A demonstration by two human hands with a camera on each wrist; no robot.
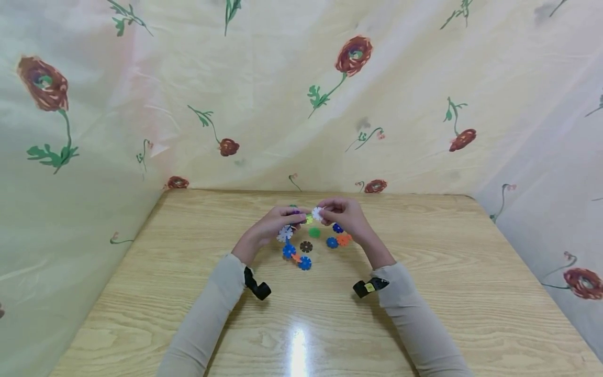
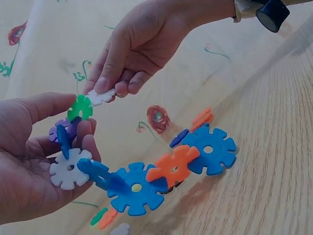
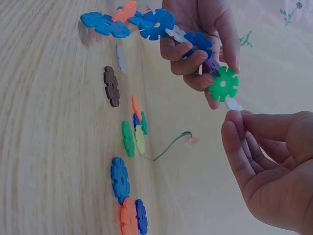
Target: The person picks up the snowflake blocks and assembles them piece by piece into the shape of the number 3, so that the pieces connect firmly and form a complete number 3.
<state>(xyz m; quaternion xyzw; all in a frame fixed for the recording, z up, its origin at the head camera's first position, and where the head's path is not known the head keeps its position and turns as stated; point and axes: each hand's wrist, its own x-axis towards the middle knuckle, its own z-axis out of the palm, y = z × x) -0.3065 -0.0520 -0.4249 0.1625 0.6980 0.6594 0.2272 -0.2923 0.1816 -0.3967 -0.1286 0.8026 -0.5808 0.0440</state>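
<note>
A chain of slotted snowflake discs hangs from my left hand (image 1: 278,222), which grips it near its upper end. In the left wrist view it runs from a green disc (image 2: 80,107) through a purple disc (image 2: 62,130), a white disc (image 2: 71,169) and a blue disc (image 2: 137,188) to an orange disc (image 2: 175,166), with another blue disc (image 2: 212,152) at the far end. Thumb and fingers of my right hand (image 1: 347,215) pinch a second white disc (image 1: 317,213), its edge right at the green disc's rim and partly hidden by fingertips.
Loose discs lie on the wooden table (image 1: 424,235) below my hands: a brown disc (image 1: 306,246), a green one, and to the right a blue disc (image 1: 332,242) beside an orange disc (image 1: 344,240). Flower-patterned cloth (image 1: 282,104) rises behind the table's far edge.
</note>
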